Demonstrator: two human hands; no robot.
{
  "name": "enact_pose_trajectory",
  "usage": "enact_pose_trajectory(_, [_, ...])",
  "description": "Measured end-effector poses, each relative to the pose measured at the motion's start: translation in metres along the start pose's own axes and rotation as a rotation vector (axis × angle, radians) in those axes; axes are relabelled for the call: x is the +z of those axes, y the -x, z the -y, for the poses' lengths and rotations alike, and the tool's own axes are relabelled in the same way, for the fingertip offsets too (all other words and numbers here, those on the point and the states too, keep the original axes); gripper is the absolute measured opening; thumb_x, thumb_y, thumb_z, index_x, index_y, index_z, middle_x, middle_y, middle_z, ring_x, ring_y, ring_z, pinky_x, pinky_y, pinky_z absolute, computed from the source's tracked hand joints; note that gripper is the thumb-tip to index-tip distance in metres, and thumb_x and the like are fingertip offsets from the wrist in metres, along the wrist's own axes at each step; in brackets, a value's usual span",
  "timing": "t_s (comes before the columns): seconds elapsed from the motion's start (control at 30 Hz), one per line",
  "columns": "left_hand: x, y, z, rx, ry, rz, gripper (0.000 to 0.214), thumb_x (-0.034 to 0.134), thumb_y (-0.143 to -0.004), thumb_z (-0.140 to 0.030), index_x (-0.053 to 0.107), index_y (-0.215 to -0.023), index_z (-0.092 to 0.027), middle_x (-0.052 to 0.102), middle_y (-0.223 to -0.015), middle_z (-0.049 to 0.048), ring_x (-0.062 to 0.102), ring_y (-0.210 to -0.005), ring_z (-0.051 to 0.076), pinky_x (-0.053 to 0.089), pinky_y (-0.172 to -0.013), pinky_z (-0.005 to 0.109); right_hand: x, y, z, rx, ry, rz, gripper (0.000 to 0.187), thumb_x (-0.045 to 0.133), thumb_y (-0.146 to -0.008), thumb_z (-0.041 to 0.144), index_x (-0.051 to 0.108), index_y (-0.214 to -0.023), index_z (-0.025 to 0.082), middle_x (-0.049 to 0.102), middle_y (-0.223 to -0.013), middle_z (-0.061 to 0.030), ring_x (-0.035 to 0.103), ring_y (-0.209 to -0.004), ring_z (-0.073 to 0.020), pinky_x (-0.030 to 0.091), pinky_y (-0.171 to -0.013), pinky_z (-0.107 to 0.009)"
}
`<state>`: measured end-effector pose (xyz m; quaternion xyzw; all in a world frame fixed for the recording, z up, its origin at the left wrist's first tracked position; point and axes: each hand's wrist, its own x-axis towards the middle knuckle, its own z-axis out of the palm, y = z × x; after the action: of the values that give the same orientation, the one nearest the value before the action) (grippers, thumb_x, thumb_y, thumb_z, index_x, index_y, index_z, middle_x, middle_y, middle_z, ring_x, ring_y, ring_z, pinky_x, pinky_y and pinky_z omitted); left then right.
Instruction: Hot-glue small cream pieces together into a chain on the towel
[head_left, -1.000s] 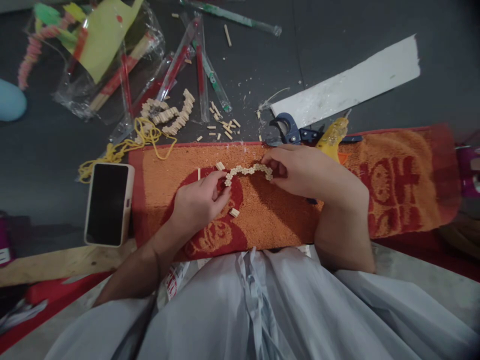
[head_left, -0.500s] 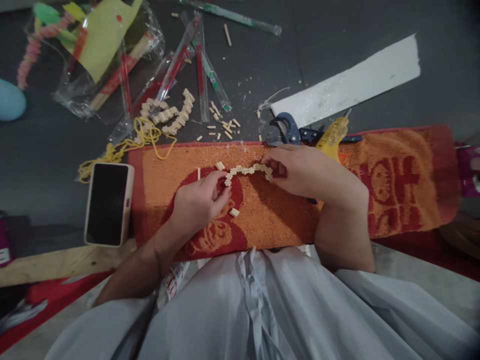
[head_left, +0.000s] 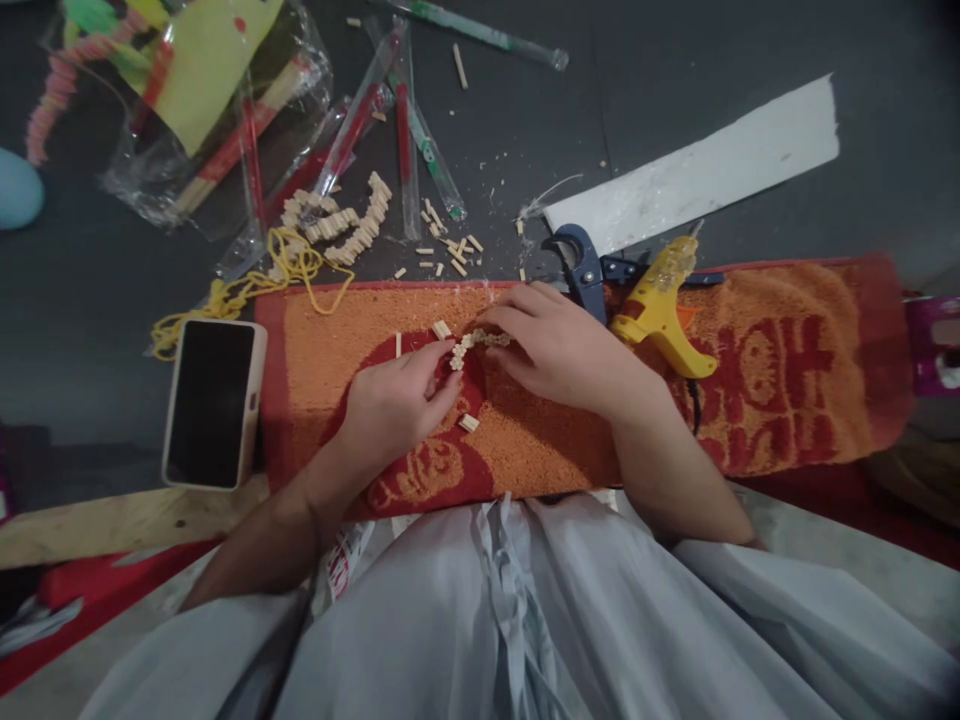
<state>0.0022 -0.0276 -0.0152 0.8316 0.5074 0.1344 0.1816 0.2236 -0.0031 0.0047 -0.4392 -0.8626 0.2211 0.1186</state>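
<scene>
A wavy strip of short wooden stick pieces point(head_left: 469, 344) lies over the orange and red towel point(head_left: 555, 440). My left hand point(head_left: 394, 400) pinches the left end of this strip between thumb and fingers. Over its right part is my right hand point(head_left: 562, 350), closed around it with the fingers bent, so that end is partly hidden. One small bundle of sticks point(head_left: 441, 329) rests just above my left fingertips, and another bundle point(head_left: 469, 424) sits below them. A single stick point(head_left: 398, 345) is left of the upper bundle.
Right of my hands lie a yellow glue gun point(head_left: 664, 310) and blue-handled cutters point(head_left: 581, 265). Behind them is a white board point(head_left: 697, 165). A phone point(head_left: 214, 405), yellow string point(head_left: 289, 265), joined stick pieces point(head_left: 364, 225), plastic-wrapped sticks point(head_left: 405, 140) and loose cut pieces point(head_left: 457, 255) surround the towel.
My right hand has moved left along the strip, from its right end to nearer my left hand, and now covers its right part. The glue gun shows more fully. My left hand keeps its pinch.
</scene>
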Motion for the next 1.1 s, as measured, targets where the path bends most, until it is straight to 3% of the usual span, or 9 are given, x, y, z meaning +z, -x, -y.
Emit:
enact_pose_trajectory(0.3, [0.002,0.002,0.004,0.024,-0.007,0.011,0.033,0.053,-0.094,-0.031,0.068,-0.12,-0.017,0.071,-0.073,0.0019,0.065,-0.064,0.015,0.043,-0.059,0.025,0.015,-0.008,0.003,0.009,0.024,-0.014,0.023,0.047,-0.094,0.011,0.068,-0.105,0.011,0.066,-0.105,-0.0169,0.056,-0.101,-0.031,0.045,-0.093,-0.045])
enact_pose_trajectory(0.67, [0.003,0.003,0.004,0.045,-0.052,-0.004,0.03,0.053,-0.098,-0.031,0.07,-0.12,-0.018,0.078,-0.09,0.0073,0.072,-0.073,0.019,0.05,-0.064,0.027,0.019,-0.011,0.002,-0.003,0.013,-0.025,0.025,0.045,-0.094,0.01,0.069,-0.1,0.011,0.067,-0.103,-0.0173,0.057,-0.098,-0.0305,0.047,-0.089,-0.043])
enact_pose_trajectory(1.1, [0.005,0.003,0.006,0.094,-0.065,-0.032,0.029,0.053,-0.098,-0.028,0.07,-0.118,-0.016,0.08,-0.095,0.0075,0.074,-0.076,0.021,0.053,-0.066,0.028,0.022,-0.01,0.001,-0.027,0.046,-0.047,0.023,0.047,-0.094,0.01,0.069,-0.1,0.012,0.067,-0.103,-0.0161,0.058,-0.098,-0.0297,0.048,-0.088,-0.041])
